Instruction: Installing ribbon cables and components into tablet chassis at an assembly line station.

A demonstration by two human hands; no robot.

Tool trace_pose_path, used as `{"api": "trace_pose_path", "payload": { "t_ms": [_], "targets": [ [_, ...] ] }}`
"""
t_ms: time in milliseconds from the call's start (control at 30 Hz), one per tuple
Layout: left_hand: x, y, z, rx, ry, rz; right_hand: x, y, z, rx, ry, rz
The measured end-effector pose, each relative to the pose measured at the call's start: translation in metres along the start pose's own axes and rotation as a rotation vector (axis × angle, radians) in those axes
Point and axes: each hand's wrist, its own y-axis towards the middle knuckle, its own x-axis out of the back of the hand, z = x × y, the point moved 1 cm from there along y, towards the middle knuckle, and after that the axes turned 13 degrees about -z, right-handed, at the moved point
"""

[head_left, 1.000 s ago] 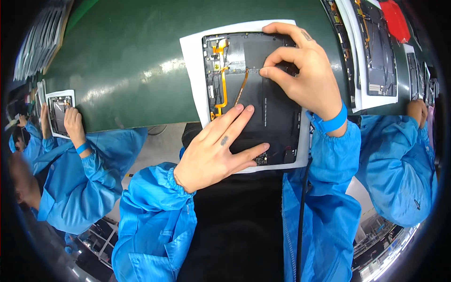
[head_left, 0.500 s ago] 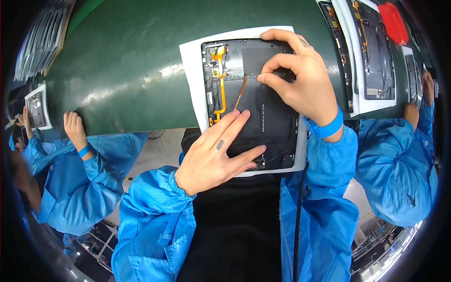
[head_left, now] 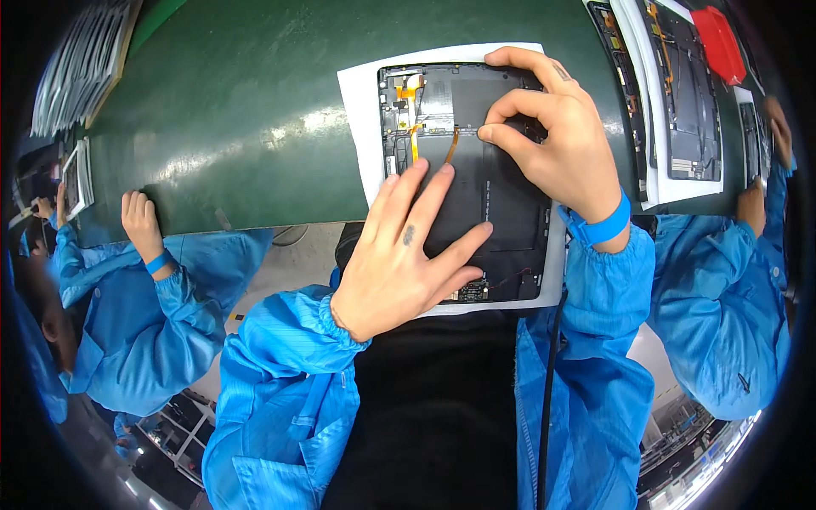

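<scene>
A black tablet back housing [head_left: 518,223] lies with its inner side up on a white sheet [head_left: 360,119] at the bench edge in front of me. My left hand [head_left: 398,270] rests over its lower left with fingers spread, the fingertips by an orange flex cable [head_left: 415,143] and a thin brown flex strip [head_left: 451,146]. Thumb and index finger of my right hand [head_left: 561,136] are pinched together close above the housing, right of the brown strip. Whatever the pinch holds is too small to make out. The other right fingers reach to the housing's far edge.
On the green bench [head_left: 246,110], more opened housings [head_left: 690,127] on white sheets stand at the right, beside a red object [head_left: 719,44]. A stack of thin sheets [head_left: 83,64] is at the far left. Co-workers in blue sit on both sides, one hand [head_left: 141,224] at the left edge.
My left hand has slid farther up the housing, its fingertips now covering the lower part of the orange cable. My right hand keeps its pinch at nearly the same spot. The view has shifted slightly.
</scene>
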Motion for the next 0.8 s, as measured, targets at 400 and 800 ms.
{"api": "trace_pose_path", "payload": {
  "t_ms": [400,800],
  "targets": [
    [-0.003,0.013,0.001,-0.004,0.165,-0.055,0.000,0.002,0.004,0.020,-0.033,-0.013],
    [-0.014,0.030,0.002,0.021,0.234,-0.109,0.000,-0.005,-0.014,-0.023,0.199,-0.151]
  ]
}}
